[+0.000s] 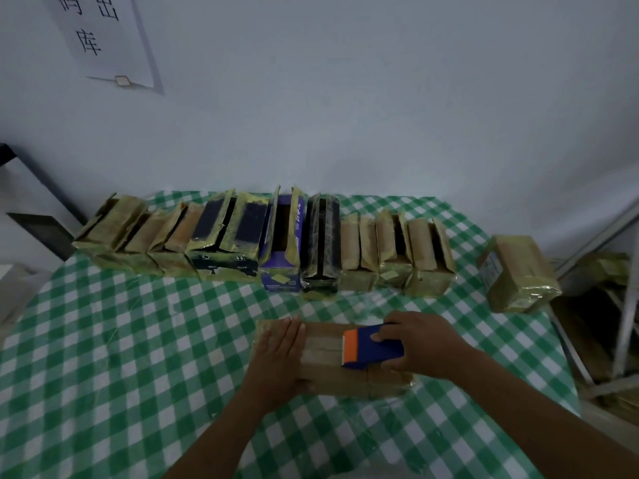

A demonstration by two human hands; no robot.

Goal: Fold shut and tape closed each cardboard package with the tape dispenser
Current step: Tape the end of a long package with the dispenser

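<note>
left hand (280, 354) flat, pressing package (332, 379) | right hand (423, 344) gripping tape dispenser (375, 346) | advice — draw it straight away from left hand, tape (320, 350) taut

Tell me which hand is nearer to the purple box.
Left. The left hand lies straight in front of the purple box; the right hand is farther right, gripping the tape dispenser.

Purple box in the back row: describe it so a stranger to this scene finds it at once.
A row of open packages lines the far edge of the green checked table. Near the row's middle stands the purple box, flaps up. It alone is purple; its neighbours are black or brown.
</note>
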